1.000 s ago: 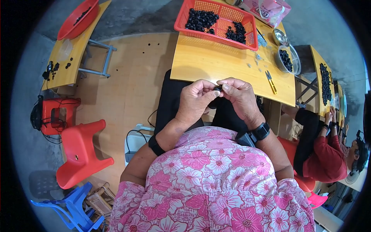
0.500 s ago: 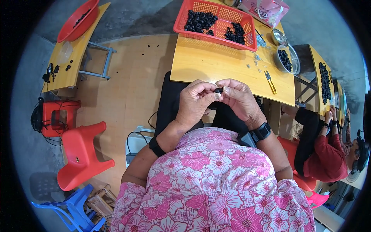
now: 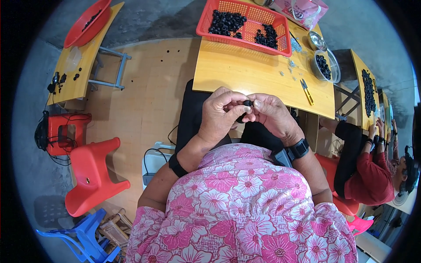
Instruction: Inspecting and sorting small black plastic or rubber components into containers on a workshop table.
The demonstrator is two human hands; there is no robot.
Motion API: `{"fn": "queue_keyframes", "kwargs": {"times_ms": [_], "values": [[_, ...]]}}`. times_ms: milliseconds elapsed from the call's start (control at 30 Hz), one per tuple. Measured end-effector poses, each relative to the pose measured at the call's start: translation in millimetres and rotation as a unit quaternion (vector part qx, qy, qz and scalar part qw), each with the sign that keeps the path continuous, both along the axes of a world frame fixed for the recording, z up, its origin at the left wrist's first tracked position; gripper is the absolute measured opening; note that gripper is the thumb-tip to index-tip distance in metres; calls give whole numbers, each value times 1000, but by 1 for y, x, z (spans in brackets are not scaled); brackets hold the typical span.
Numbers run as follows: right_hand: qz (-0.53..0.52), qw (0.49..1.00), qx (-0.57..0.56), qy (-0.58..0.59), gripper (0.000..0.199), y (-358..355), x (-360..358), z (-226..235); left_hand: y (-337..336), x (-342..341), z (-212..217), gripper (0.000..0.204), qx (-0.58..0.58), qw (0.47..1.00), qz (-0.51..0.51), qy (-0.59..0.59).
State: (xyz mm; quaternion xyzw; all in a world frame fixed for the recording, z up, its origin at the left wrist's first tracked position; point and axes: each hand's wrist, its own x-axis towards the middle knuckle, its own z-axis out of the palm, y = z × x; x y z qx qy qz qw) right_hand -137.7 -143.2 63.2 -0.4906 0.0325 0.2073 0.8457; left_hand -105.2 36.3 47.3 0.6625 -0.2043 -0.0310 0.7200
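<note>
Just off the table's near edge, both my hands meet over my lap around a small black round part (image 3: 248, 103). My left hand (image 3: 221, 111) is closed, pinching it between thumb and fingers. From the other side my right hand (image 3: 274, 111) grips it with thumb and forefinger. More black shows under the left fingers, but I cannot make out its shape. Beyond the hands, a red plastic basket (image 3: 245, 41) holds many similar black parts in two groups. Yellow-handled thread snips (image 3: 307, 92) lie on the table to the right.
On the wooden table (image 3: 237, 68) are small clear pieces (image 3: 292, 65), a clear tub (image 3: 322, 66) of black parts, a metal bowl (image 3: 316, 40) and a pink bag (image 3: 302, 12). A co-worker in a red top (image 3: 372, 179) sits at right. Red stools (image 3: 94, 175) stand at left.
My hands stay in nearly the same place, with the fingers slightly shifted around the black part. Little else differs.
</note>
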Motion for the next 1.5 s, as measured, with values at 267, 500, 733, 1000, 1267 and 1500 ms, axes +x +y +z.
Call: {"fn": "queue_keyframes", "kwargs": {"times_ms": [267,500,733,1000,1267,1500], "values": [[18,992,-108,-65,32,5,-3,18,3,5,8,22,55,995,12,-83],[40,977,-174,-121,29,9,-3,29,2,3,1,21,-12,998,-2,-57],[57,982,-144,-110,30,4,-1,20,2,3,-3,19,-78,995,-49,28],[43,990,-110,-72,35,7,-1,24,2,5,-5,18,-64,997,-45,-10],[25,993,-96,-69,38,12,-4,19,2,3,0,19,-46,998,-29,-36],[5,999,-43,-22,34,17,0,13,2,1,5,18,-41,999,-15,-23]]}}
